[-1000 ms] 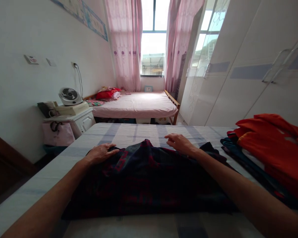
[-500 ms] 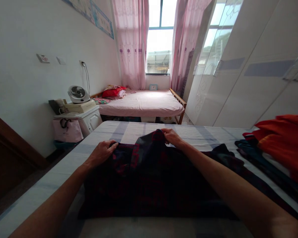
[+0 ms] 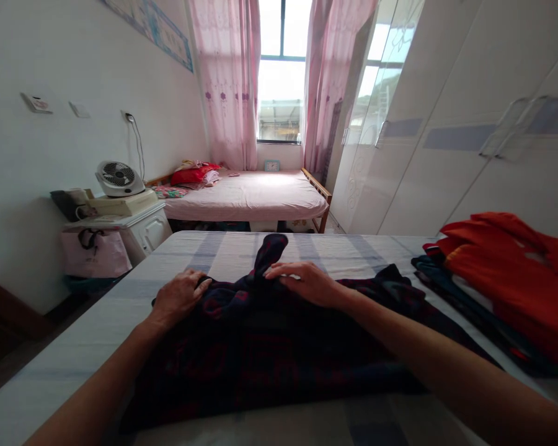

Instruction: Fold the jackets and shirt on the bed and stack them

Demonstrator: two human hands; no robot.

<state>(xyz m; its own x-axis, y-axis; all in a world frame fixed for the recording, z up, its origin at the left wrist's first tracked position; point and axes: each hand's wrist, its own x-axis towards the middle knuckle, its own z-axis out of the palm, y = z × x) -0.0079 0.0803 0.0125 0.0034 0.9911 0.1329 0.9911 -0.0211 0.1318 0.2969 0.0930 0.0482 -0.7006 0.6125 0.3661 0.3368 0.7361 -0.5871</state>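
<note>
A dark navy garment with a red pattern (image 3: 260, 353) lies spread over the bed in front of me; its exact kind I cannot make out. At its upper left corner, my left hand (image 3: 179, 297) is closed on the cloth edge. My right hand (image 3: 309, 284) has its thumb and fingers on a bunched fold near the top middle, and a narrow flap of cloth (image 3: 272, 248) sticks up beyond the fingertips. Part of the garment stretches to the right, partly behind my right forearm.
The bed has a striped white-and-blue sheet (image 3: 232, 248). To the right lies a clothes stack with an orange garment (image 3: 506, 266) on top, before a white wardrobe (image 3: 428, 179). Ahead stands a pink-covered bed (image 3: 260, 195). A fan (image 3: 121, 176) sits left on a cabinet (image 3: 149, 232).
My right hand has moved left and a little lower along the garment's top edge. The raised cloth has collapsed into a narrow upright flap. The view has turned slightly right.
</note>
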